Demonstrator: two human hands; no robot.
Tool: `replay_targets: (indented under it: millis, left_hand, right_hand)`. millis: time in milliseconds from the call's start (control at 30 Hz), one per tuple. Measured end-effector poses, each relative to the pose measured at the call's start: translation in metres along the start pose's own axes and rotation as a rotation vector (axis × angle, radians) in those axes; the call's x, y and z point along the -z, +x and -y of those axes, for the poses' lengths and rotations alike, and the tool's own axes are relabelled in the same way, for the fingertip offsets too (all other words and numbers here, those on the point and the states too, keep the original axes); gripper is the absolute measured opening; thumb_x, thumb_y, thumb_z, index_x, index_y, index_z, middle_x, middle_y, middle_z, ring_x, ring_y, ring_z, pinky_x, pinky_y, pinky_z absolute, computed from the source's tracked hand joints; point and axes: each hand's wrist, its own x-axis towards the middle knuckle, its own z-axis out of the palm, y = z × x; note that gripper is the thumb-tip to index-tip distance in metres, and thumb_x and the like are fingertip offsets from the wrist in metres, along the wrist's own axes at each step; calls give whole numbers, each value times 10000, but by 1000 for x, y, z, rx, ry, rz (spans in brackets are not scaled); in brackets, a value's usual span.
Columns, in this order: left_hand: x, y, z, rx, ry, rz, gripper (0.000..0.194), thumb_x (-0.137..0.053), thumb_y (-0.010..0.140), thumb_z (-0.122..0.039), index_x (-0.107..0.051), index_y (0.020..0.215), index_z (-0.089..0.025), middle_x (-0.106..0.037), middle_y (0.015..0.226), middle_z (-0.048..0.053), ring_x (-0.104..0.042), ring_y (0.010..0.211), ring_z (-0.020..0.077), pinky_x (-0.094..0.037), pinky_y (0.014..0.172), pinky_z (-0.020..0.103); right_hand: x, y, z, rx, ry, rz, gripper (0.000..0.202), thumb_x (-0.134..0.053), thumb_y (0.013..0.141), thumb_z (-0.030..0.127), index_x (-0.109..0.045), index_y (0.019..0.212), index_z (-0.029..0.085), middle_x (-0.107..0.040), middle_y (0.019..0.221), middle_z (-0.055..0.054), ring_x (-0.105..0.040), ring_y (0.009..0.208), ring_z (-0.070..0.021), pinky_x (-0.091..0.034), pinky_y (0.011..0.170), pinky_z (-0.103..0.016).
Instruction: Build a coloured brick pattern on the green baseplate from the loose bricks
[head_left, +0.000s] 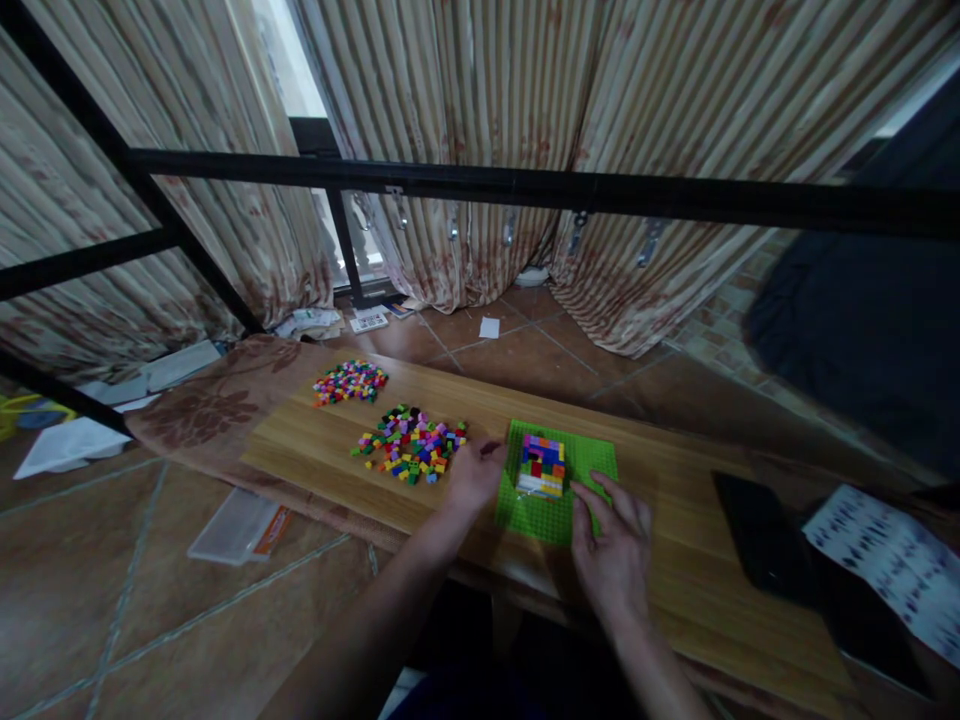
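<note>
On the wooden board lies a green studded baseplate. A block of multicoloured toy bricks, with a white row along its near side, stands on it. At the plate's left edge is my left hand, fingers curled together beside a loose pile of small bricks; a dark spot shows at the fingertips, too small to name. My right hand rests over the plate's right side, its fingers apart and holding nothing, with the index fingertip close to the brick block.
A second brick pile lies farther left. To the right are a black phone-like slab and a printed sheet. A clear plastic container sits on the tiled floor. A black metal rail crosses before the curtains.
</note>
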Motion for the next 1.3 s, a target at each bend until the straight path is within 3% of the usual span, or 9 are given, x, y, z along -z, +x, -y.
replay_targets:
  millis: [133, 233, 467, 600, 867, 1300]
  left_hand:
    - [14, -15, 17, -52, -52, 4, 205, -531, 816, -267, -688, 803, -136, -675, 726, 36, -624, 690, 143, -480, 640, 238]
    - [17, -19, 18, -69, -40, -3, 193, -530, 825, -248, -689, 820, -138, -691, 767, 48, -638, 739, 159, -492, 696, 260]
    - [-3, 3, -19, -57, 125, 57, 222, -617, 791, -281, -696, 949, -146, -721, 854, 77, -657, 778, 189, -485, 715, 271]
    - [-17, 16, -33, -48, 257, 108, 215, -669, 733, -270, -703, 920, -169, -719, 850, 52, -653, 783, 185, -475, 698, 252]
    - [-25, 23, -33, -33, 270, 154, 93, -670, 702, -183, -701, 790, -176, -705, 742, -4, -629, 694, 141, -464, 644, 211]
    - [-30, 27, -28, -6, 297, 147, 105, -656, 713, -155, -694, 809, -144, -696, 758, 18, -625, 700, 146, -474, 659, 229]
  right_hand:
    - [-7, -7, 5, 20, -32, 37, 227, -497, 892, 233, -688, 1012, 216, -610, 1166, -89, -500, 1029, -243, -451, 881, -437]
    - [-17, 1, 7, 43, -68, 68, 244, -482, 893, 242, -685, 1026, 214, -590, 1197, -101, -482, 1050, -252, -438, 894, -453]
    - [-34, 25, 7, 66, -159, 108, 272, -461, 888, 218, -681, 1048, 205, -551, 1232, -117, -452, 1078, -281, -416, 866, -460]
    - [-39, 27, 8, 51, -185, 137, 288, -450, 865, 168, -688, 1021, 210, -544, 1228, -113, -440, 1083, -285, -411, 858, -451]
    - [-42, 25, 6, 33, -191, 203, 290, -460, 863, 159, -694, 1028, 208, -515, 1280, -110, -426, 1098, -288, -404, 870, -441]
    - [-40, 27, 11, -19, -141, 232, 323, -437, 866, 135, -693, 1056, 187, -525, 1295, -112, -435, 1103, -290, -407, 903, -452]
